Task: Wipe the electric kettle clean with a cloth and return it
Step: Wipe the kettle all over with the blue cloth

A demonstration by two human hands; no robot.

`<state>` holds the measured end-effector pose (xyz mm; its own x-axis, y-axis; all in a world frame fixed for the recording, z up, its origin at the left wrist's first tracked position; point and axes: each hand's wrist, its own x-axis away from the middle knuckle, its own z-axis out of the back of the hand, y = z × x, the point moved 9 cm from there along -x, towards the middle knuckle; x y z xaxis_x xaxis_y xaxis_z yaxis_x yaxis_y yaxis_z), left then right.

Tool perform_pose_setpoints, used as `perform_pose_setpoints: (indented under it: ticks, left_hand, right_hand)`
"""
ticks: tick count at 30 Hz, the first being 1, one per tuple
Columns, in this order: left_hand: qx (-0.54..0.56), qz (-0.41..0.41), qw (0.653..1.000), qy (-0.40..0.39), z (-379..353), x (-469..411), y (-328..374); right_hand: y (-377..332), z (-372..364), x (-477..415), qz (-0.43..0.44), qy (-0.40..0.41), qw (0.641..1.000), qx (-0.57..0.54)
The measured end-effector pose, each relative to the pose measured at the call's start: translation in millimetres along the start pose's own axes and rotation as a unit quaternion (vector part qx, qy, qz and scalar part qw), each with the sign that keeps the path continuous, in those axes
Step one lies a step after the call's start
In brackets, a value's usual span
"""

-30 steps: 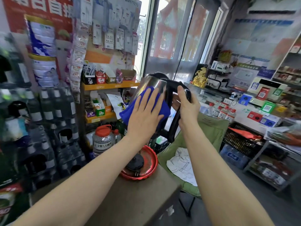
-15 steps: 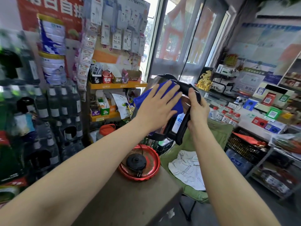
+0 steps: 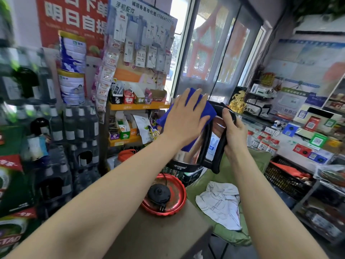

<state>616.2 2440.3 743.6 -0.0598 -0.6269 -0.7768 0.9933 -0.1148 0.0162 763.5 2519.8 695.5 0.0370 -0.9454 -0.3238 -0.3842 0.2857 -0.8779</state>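
A steel electric kettle (image 3: 188,156) with a black handle hangs in the air above the table, roughly upright. My right hand (image 3: 232,131) grips its black handle. My left hand (image 3: 184,116) lies flat on a blue cloth (image 3: 207,111) and presses it against the kettle's upper side and lid. The cloth hides most of the kettle's top. Below the kettle, its black power base (image 3: 159,193) sits in a red round tray (image 3: 177,202) on the brown table (image 3: 164,234).
A chair with a green cushion (image 3: 231,234) and a white rag (image 3: 222,204) stands right of the table. Stacked bottle crates (image 3: 74,139) and orange shelves (image 3: 130,107) fill the left. A counter with goods (image 3: 298,146) runs along the right.
My left hand with the blue cloth has slid from the kettle's side up toward its top. The kettle has tilted back toward upright and the view has shifted slightly.
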Motion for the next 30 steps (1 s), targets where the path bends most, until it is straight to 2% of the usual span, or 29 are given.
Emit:
perform_pose_setpoints:
  ticks: [2, 4, 7, 9, 11, 14, 17, 19, 23, 24, 27, 30]
  left_hand:
    - [0.101, 0.063, 0.993, 0.011, 10, -10, -19]
    - [0.208, 0.152, 0.966, 0.017, 9, -9, -41]
    - [0.229, 0.181, 0.956, 0.021, 1, 12, -42]
    - [0.139, 0.164, 0.976, 0.015, -8, 33, -26]
    - [0.013, 0.109, 0.994, -0.002, -19, 48, 3]
    - [-0.069, 0.019, 0.997, -0.02, -29, 43, 36]
    - [-0.086, -0.028, 0.996, -0.012, -15, 13, 45]
    - [-0.057, -0.024, 0.998, -0.015, -6, -10, 40]
    - [0.07, 0.072, 0.995, 0.021, 12, -25, 8]
    - [0.072, 0.083, 0.994, 0.026, 11, -22, 5]
    - [-0.035, 0.029, 0.999, 0.012, -1, -5, 26]
    - [-0.08, -0.048, 0.996, 0.013, -14, 18, 54]
  right_hand:
    - [-2, -1, 3, 0.0, -0.003, 1.0, -0.008]
    - [-5, 2, 4, 0.006, 0.011, 1.0, -0.018]
    - [-9, 10, 3, 0.012, 0.046, 0.999, -0.02]
    - [-9, 16, 2, 0.013, 0.075, 0.997, -0.031]
    - [-8, 19, 4, 0.015, 0.096, 0.994, -0.039]
    - [-8, 18, 5, 0.02, 0.091, 0.995, -0.024]
    - [-12, 11, 5, 0.033, 0.063, 0.997, -0.005]
    - [-14, 11, 5, 0.031, 0.059, 0.998, -0.015]
    - [-21, 13, 7, 0.041, 0.044, 0.998, -0.003]
    - [-21, 14, 7, 0.042, 0.042, 0.998, 0.009]
    - [-22, 15, 7, 0.044, 0.044, 0.998, 0.014]
    - [-24, 16, 9, 0.059, 0.057, 0.997, 0.014]
